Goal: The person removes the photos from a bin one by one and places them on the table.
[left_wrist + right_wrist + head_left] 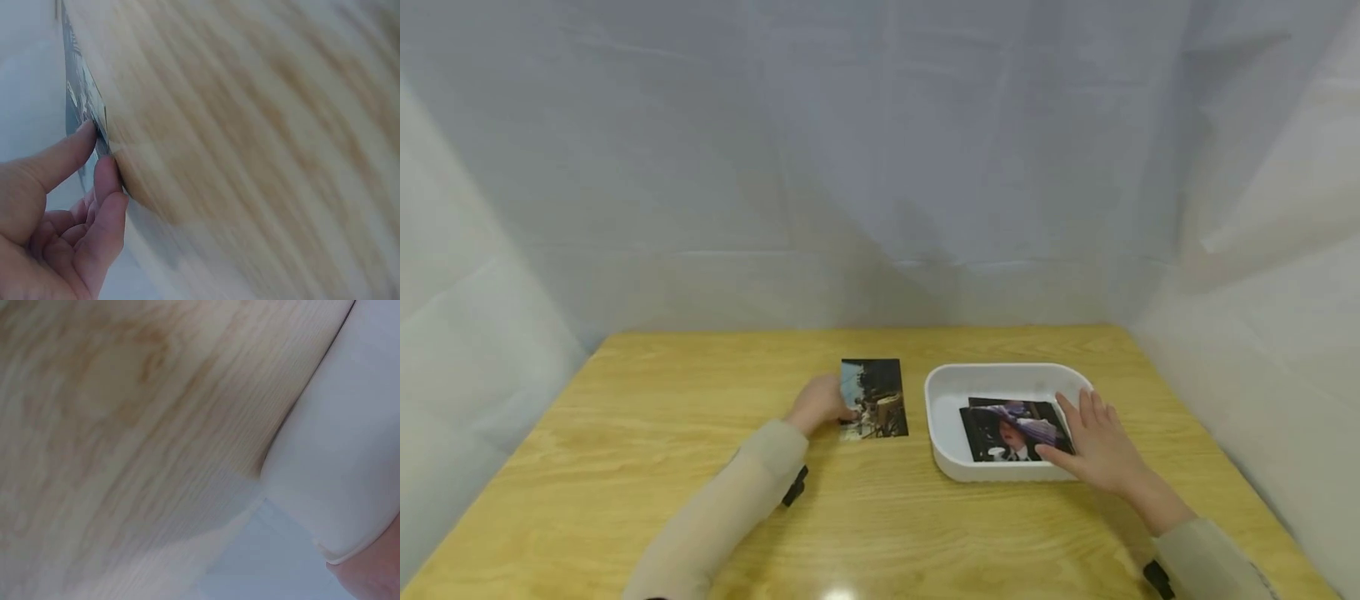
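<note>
Pale sleeves foremost; the left hand pinches the left edge of a photograph, left of the white tray; the right hand, fingers spread, lies at the tray's right rim. Presumably light, bendable, easily smudged: best held by its edges.

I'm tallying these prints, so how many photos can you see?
3: one photo pinched by the left hand, and two in the white tray, an upper print overlapping a lower print. More may lie hidden underneath.
</note>
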`<action>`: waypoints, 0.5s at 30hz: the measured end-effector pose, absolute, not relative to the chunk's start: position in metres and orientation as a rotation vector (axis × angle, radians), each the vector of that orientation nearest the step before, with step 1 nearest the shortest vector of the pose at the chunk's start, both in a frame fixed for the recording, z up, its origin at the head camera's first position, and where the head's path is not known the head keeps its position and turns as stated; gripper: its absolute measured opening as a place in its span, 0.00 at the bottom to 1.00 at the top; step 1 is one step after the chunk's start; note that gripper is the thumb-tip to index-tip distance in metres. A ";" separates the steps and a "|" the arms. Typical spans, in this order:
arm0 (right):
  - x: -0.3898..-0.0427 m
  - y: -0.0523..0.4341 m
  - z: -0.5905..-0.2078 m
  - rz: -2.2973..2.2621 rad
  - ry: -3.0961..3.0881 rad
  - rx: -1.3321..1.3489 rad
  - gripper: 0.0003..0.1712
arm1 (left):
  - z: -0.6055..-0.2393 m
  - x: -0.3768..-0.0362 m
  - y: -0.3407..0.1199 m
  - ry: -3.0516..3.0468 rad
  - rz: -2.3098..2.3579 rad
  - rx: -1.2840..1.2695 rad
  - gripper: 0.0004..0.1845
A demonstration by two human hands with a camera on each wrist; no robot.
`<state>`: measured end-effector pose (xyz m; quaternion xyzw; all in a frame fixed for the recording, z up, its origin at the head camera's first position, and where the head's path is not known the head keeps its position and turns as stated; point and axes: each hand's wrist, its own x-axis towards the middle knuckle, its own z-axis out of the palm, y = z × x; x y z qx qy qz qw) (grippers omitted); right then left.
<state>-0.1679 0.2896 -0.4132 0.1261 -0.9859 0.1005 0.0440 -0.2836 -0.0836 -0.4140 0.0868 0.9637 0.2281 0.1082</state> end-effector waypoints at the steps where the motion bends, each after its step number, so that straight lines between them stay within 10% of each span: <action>1: -0.168 0.290 -0.413 0.309 -3.017 0.384 0.51 | -0.414 -0.284 -0.083 2.831 0.677 0.262 0.14; 15: -0.163 0.293 -0.412 0.292 -3.016 0.358 0.51 | -0.395 -0.285 -0.062 2.883 0.908 0.417 0.19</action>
